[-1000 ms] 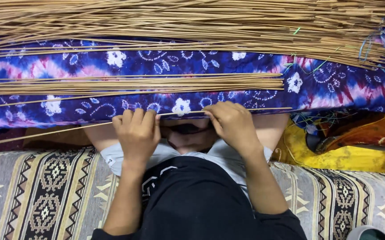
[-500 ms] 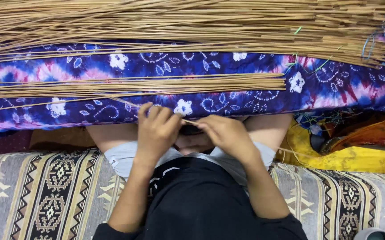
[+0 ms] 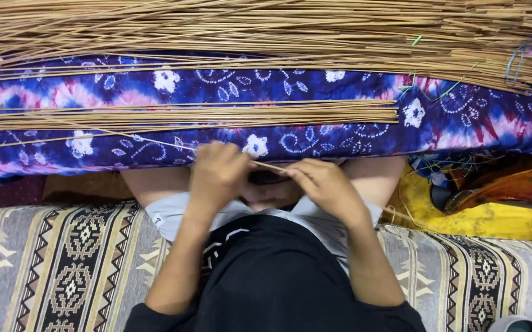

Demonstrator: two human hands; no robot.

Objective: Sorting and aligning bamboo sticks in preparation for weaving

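My left hand (image 3: pixel 218 173) and my right hand (image 3: pixel 322 182) meet in front of my lap, both pinched on one thin tan stick (image 3: pixel 270 166) that runs up to the left across a purple and blue tie-dye cloth (image 3: pixel 315 132). A small bundle of the same sticks (image 3: pixel 216 115) lies lengthwise on the cloth. A much larger heap of sticks (image 3: pixel 266 31) fills the far side. A dark object between my hands is mostly hidden.
I sit on a patterned striped cushion (image 3: pixel 51 264). Yellow and orange cloth (image 3: pixel 493 212) lies bunched at the right. Green and blue ties (image 3: pixel 524 58) bind the stick heap at its right end.
My hands have moved together from apart on the cloth's edge. They now pinch a single stick between them, drawn toward my lap.
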